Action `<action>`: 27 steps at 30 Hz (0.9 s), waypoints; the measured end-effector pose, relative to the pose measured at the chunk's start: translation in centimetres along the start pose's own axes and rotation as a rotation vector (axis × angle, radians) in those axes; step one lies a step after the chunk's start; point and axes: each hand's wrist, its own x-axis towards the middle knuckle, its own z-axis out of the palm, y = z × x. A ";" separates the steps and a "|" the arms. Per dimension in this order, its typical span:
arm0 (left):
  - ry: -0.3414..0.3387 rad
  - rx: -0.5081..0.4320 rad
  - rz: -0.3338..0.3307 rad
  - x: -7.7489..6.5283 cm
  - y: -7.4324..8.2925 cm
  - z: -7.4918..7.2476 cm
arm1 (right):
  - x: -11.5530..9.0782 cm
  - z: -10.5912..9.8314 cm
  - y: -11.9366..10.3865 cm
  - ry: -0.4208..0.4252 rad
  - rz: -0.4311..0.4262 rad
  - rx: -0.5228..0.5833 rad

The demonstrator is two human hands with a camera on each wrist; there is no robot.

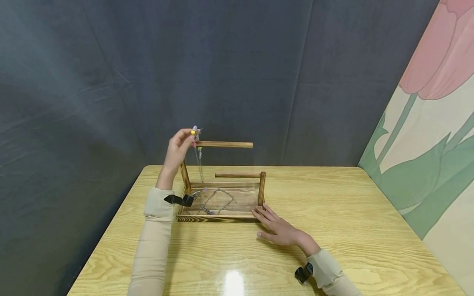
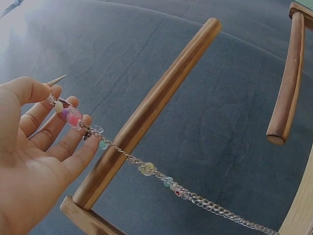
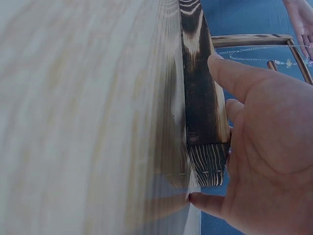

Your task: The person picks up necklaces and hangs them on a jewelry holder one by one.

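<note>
My left hand [image 1: 177, 153] is raised at the upper peg [image 1: 226, 144] of a wooden jewelry stand. Between thumb and fingertips it pinches a silver chain necklace [image 2: 117, 148] with pink, yellow and clear beads and a metal spike. The chain slants down past the peg toward the tray [image 1: 222, 219]. Low at the tray's front right corner, my right hand [image 1: 279, 230] lies with fingers spread. In the right wrist view, its thumb touches the dark wooden edge [image 3: 198, 98].
Another chain [image 1: 232, 199] with small charms lies loosely looped in the tray. A shorter, lower peg [image 1: 237, 175] points left from the right post [image 1: 262, 189]. The stand sits on a wood-grain table [image 1: 333, 213] before a dark curtain [image 1: 237, 74].
</note>
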 end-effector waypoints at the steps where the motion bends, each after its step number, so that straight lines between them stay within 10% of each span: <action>1: 0.002 0.004 0.005 -0.1 -0.1 -0.1 | 0.0 0.0 0.0 0.001 0.001 0.000; 27: 0.025 0.060 -0.015 -1.7 -0.2 -0.9 | -0.1 -0.2 0.0 0.001 -0.003 0.014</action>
